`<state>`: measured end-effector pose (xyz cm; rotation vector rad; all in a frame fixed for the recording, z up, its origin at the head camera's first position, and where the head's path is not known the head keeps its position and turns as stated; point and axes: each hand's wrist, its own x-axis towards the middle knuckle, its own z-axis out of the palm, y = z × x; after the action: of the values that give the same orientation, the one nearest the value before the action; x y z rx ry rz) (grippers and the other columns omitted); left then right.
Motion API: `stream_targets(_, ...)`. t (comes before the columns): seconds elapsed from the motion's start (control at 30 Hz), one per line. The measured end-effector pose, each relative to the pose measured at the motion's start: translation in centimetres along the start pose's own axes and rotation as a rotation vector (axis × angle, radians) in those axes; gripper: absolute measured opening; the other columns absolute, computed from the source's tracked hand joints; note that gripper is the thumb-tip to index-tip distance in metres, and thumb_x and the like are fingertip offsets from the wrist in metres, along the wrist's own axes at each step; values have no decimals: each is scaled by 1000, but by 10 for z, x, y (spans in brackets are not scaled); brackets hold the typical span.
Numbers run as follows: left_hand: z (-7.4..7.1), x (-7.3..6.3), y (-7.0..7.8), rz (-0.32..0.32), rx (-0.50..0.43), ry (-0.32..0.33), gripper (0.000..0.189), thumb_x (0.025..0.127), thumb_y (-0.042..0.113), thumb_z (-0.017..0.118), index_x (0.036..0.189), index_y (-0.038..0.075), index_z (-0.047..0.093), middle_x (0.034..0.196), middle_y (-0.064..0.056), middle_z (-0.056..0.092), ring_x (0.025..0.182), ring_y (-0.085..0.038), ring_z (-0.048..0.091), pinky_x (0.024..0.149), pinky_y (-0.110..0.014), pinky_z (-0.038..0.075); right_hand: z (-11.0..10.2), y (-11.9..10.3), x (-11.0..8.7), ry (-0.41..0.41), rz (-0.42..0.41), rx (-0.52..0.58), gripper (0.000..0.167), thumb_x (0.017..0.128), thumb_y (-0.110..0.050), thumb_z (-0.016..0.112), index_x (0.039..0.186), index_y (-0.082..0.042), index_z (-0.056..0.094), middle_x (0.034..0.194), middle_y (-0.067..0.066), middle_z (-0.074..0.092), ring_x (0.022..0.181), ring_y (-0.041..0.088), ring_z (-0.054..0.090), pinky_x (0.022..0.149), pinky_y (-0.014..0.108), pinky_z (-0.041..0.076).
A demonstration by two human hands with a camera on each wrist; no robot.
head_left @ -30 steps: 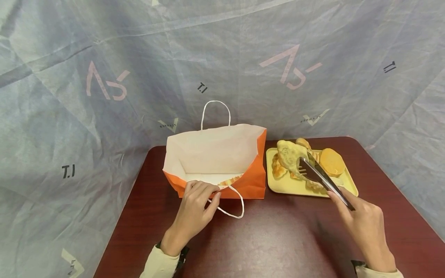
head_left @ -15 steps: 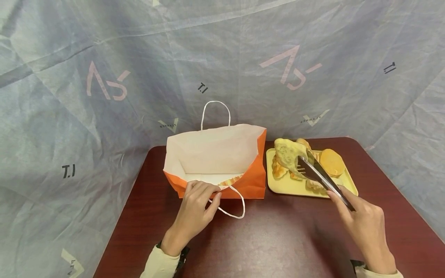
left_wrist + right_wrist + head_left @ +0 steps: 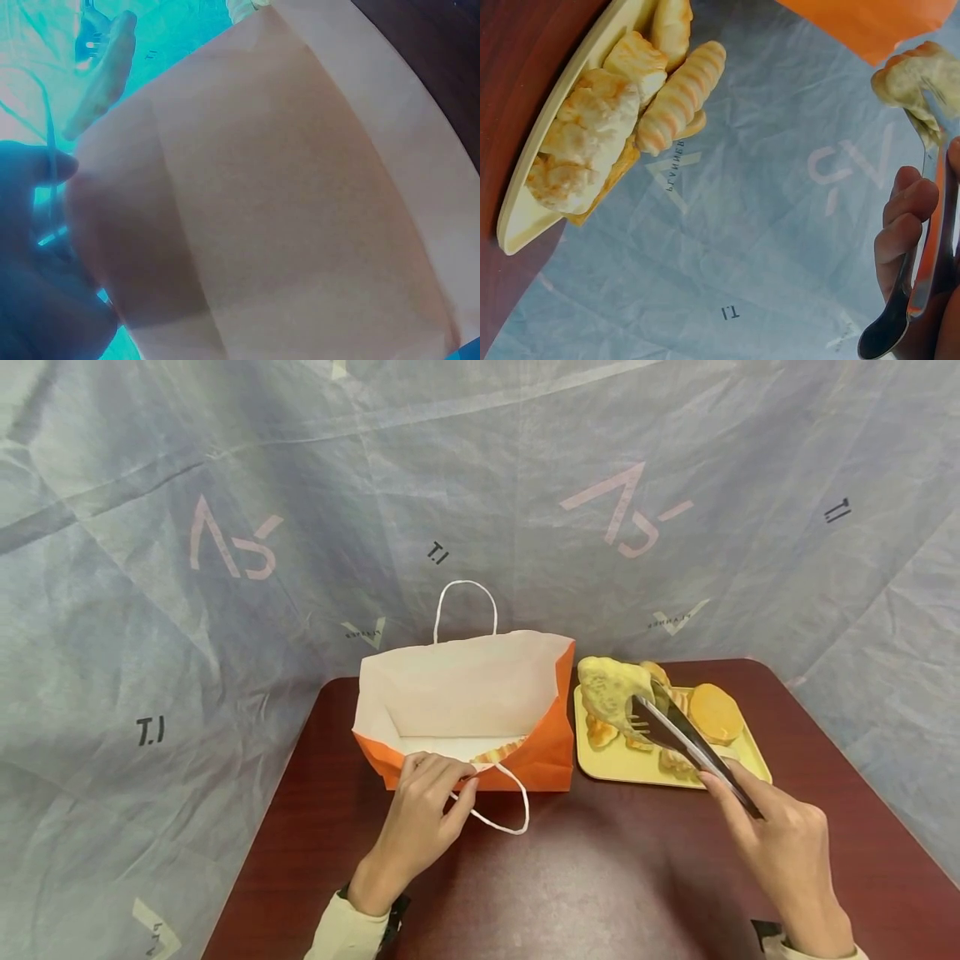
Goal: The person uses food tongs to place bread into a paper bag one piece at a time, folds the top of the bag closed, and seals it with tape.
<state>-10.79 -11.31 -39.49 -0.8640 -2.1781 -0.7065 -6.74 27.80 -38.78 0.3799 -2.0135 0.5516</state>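
Note:
My right hand (image 3: pixel 787 839) grips metal tongs (image 3: pixel 701 752), whose tips clamp a pale yellow-green piece of bread (image 3: pixel 609 692) above the left part of a yellow tray (image 3: pixel 622 768). The same bread (image 3: pixel 900 79) shows in the right wrist view, up at the tongs' far end. An orange paper bag (image 3: pixel 551 760) with a white inside lies with its mouth toward me. My left hand (image 3: pixel 423 810) pinches its front rim, beside a hanging white cord handle (image 3: pixel 525 814). Inside, a striped bread roll (image 3: pixel 498 750) is partly hidden. Bag paper (image 3: pixel 285 202) fills much of the left wrist view.
Several breads stay on the tray, among them a round orange-yellow bun (image 3: pixel 716 713) and a ridged roll (image 3: pixel 682 97). The dark red table (image 3: pixel 585 877) reaches back to a grey cloth backdrop (image 3: pixel 510 510).
My right hand's tongs have carried the bread slightly left, toward the bag. My left hand keeps its hold on the bag's rim.

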Motion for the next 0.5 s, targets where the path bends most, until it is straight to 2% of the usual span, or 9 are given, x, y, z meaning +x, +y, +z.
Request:
stream_targets(0.27, 1, -1, 0, 4, 4, 6, 7, 94, 16, 64, 93, 12, 69, 88, 3, 68, 83, -15, 62, 88, -40, 39, 0, -9, 8, 44, -17, 33, 52, 95, -47, 64, 95, 3, 75, 55, 5, 59, 48, -6, 25, 40, 21, 18)
stream_targets(0.5, 0, -2, 1, 4, 0, 2, 9, 95, 16, 63, 94, 11, 70, 88, 2, 68, 82, -15, 62, 88, -40, 39, 1, -26, 29, 37, -33, 39, 57, 96, -52, 58, 95, 2, 76, 57, 5, 61, 46, -5, 27, 42, 19, 17)
